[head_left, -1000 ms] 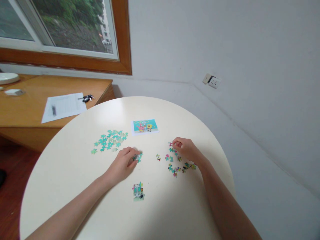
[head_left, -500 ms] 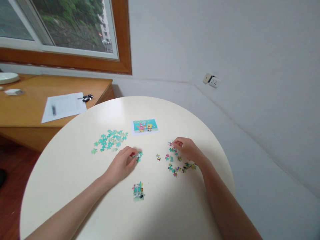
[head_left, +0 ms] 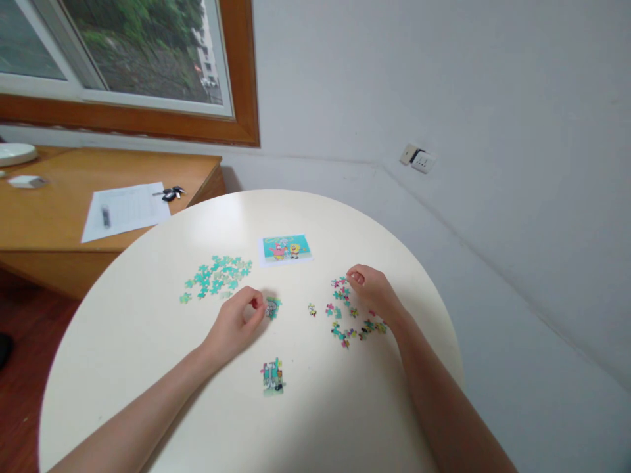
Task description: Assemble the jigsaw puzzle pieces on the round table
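Note:
My left hand (head_left: 240, 322) is closed with its thumb and forefinger curled together, right at the left edge of a small joined puzzle section (head_left: 273, 307). Whether the fingertips hold anything is hidden. My right hand (head_left: 369, 289) is pinched just above and right of the loose colourful puzzle pieces (head_left: 338, 312); anything between its fingertips is too small to make out. Between the hands lies a single yellow-and-white puzzle piece (head_left: 312, 309). Closer to me sits another joined puzzle section (head_left: 273, 378), showing grey, teal and orange parts.
Many teal puzzle pieces (head_left: 217, 276) are spread on the left of the round white table (head_left: 197, 420). A cartoon picture card (head_left: 287, 248) lies at the back. On the wooden desk (head_left: 64, 217) are a paper sheet (head_left: 125, 209) and keys (head_left: 172, 192).
My left hand has drawn slightly left, uncovering more of the joined section beside it. My right hand has shifted a little up and right, away from the upper loose pieces.

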The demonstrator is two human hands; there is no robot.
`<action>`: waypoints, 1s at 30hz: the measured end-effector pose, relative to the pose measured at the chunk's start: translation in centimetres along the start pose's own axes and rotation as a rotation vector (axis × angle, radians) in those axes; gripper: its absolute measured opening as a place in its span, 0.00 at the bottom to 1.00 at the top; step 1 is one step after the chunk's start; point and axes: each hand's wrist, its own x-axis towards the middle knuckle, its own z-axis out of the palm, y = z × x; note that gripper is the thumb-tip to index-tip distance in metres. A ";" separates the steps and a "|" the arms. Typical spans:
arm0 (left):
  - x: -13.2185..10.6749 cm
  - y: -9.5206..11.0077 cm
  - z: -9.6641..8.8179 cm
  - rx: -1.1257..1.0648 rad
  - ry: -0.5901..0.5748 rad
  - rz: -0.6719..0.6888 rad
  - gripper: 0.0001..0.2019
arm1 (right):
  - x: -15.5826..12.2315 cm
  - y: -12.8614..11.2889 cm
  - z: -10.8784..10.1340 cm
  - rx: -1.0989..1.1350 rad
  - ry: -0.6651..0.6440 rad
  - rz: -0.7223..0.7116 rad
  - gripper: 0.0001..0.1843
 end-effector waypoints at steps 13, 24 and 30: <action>0.1 0.7 -0.4 -0.030 0.008 -0.013 0.05 | 0.1 1.4 -0.5 -0.021 0.163 0.170 0.05; 0.0 0.5 -0.3 0.025 0.005 0.048 0.07 | 0.0 0.9 -1.1 -0.057 0.087 0.199 0.05; 0.0 0.5 -0.2 -0.014 -0.013 -0.055 0.07 | 0.1 1.4 -0.8 -0.003 0.110 0.127 0.07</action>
